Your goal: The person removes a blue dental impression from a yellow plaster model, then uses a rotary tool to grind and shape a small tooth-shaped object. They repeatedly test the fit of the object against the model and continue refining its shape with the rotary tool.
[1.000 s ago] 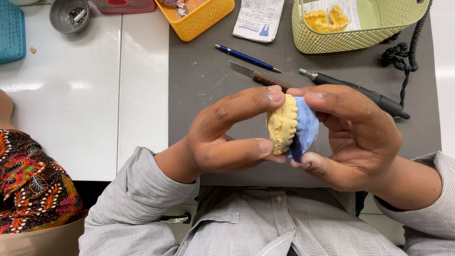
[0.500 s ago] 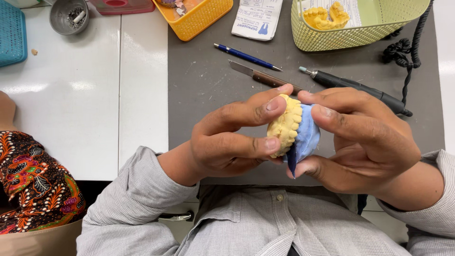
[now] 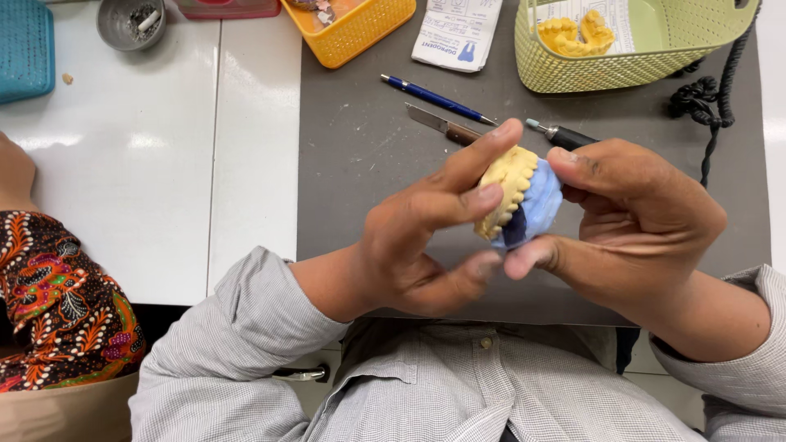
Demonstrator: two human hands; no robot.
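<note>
Both of my hands hold a dental cast above the grey mat (image 3: 368,164). Its yellow plaster half (image 3: 508,192) with a row of teeth faces my left hand (image 3: 426,237), whose index finger and thumb pinch it. The pale blue half (image 3: 542,205) sits against my right hand (image 3: 630,221), gripped between thumb and fingers. A dark gap shows between the two halves at the bottom.
On the mat lie a blue pen (image 3: 434,98), a knife (image 3: 442,125) and a black handpiece (image 3: 565,135) with a coiled cord (image 3: 704,98). A green basket (image 3: 639,49) holds yellow casts. An orange basket (image 3: 352,29), a metal cup (image 3: 131,20) and a person's patterned sleeve (image 3: 57,303) are on the left.
The cast has tilted and shifted slightly right and up in my hands; my right thumb now rests on top of it and the blue half shows more.
</note>
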